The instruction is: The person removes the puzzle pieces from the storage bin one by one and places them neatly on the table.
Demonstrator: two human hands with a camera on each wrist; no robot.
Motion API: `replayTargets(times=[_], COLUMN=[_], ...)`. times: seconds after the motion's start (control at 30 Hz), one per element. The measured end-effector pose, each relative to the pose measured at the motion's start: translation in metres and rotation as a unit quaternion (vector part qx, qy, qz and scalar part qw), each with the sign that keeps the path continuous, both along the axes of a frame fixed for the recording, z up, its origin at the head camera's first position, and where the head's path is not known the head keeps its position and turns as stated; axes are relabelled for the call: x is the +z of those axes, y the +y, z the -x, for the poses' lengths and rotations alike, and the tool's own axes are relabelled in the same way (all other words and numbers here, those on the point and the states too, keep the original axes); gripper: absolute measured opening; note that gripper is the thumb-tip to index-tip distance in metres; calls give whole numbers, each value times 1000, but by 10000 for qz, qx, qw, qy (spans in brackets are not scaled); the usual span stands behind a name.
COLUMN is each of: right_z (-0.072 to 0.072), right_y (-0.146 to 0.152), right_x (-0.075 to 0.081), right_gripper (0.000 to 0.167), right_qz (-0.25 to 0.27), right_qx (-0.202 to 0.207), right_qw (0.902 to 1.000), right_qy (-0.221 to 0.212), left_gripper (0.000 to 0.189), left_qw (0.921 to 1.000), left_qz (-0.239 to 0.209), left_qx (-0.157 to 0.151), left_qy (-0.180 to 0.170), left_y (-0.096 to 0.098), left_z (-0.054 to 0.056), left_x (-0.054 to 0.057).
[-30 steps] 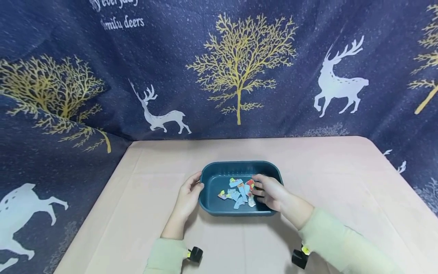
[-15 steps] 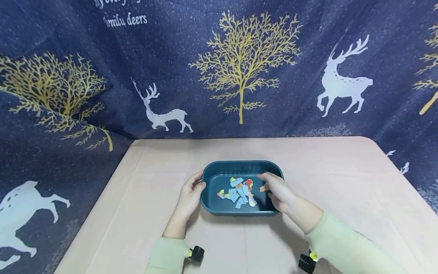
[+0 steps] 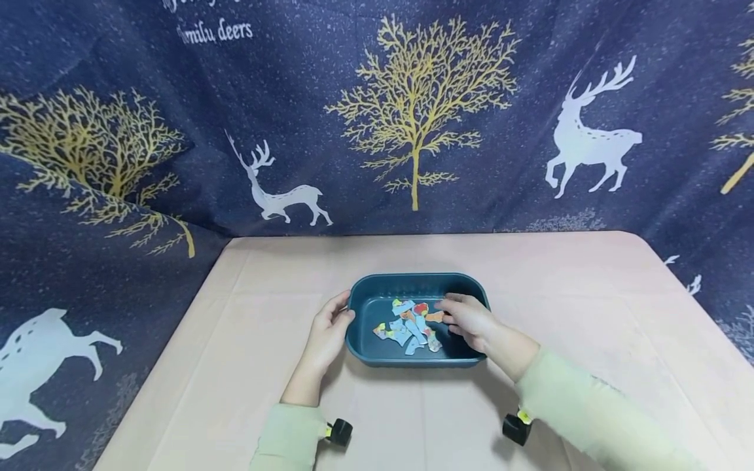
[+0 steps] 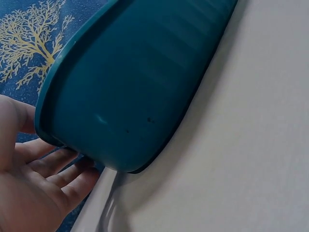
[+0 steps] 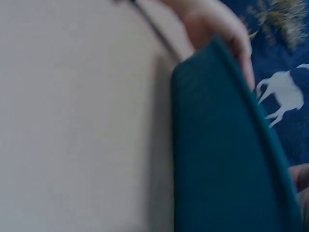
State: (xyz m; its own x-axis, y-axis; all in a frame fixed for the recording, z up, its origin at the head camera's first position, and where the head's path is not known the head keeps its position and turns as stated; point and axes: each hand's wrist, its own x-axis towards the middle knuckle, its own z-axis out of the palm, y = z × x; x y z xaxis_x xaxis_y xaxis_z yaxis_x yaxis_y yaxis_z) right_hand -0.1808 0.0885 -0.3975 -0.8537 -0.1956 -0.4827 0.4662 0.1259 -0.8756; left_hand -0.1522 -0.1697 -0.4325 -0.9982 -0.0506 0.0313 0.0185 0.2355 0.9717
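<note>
A dark teal plastic basin (image 3: 412, 362) stands on the pale cloth. Inside lies a loose heap of torn-looking coloured paper pieces (image 3: 402, 335), mostly light blue with some red, orange and yellow. My left hand (image 3: 327, 330) holds the basin's left end. In the left wrist view the thumb is at the rim and the fingers (image 4: 58, 164) lie along the outer wall. My right hand (image 3: 471, 320) reaches into the basin's right side, fingers spread, fingertips beside an orange paper piece (image 3: 434, 316). In the right wrist view the basin's wall (image 5: 212, 145) hides most of the right hand.
A pale pink cloth (image 3: 265, 275) covers the table. Behind it and at the sides hangs a dark blue curtain (image 3: 365, 170) printed with deer and gold trees. A small black device (image 3: 339, 432) is strapped at the left wrist, another black device (image 3: 516, 429) at the right.
My right hand has moved left with the orange piece, which now lies against the heap. The red piece has shifted slightly left. My left hand has stayed on the basin's end.
</note>
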Motion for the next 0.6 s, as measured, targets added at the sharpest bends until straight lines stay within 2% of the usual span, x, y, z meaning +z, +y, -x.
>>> replayTargets(times=[0.1, 0.27, 0.37, 0.43, 0.6], right_z=[7, 15, 18, 19, 23], right_y=[3, 5, 3, 1, -4], right_x=[-5, -11, -14, -16, -18], right_gripper=[62, 54, 45, 39, 27], right_qz=[-406, -531, -864, -1311, -2380], right_qx=[159, 145, 269, 407, 667], right_qw=[9989, 9980, 9946, 9879, 9617], right_qy=[192, 318, 511, 718, 1186], left_gripper=[43, 43, 43, 43, 43], left_qw=[10000, 10000, 9999, 10000, 10000], left_qz=[26, 75, 86, 48, -54], left_qx=[-4, 51, 68, 64, 32], left_qy=[35, 30, 14, 7, 29], left_y=[0, 1, 1, 1, 1], left_z=[0, -1, -1, 0, 0], left_x=[-1, -1, -2, -2, -1])
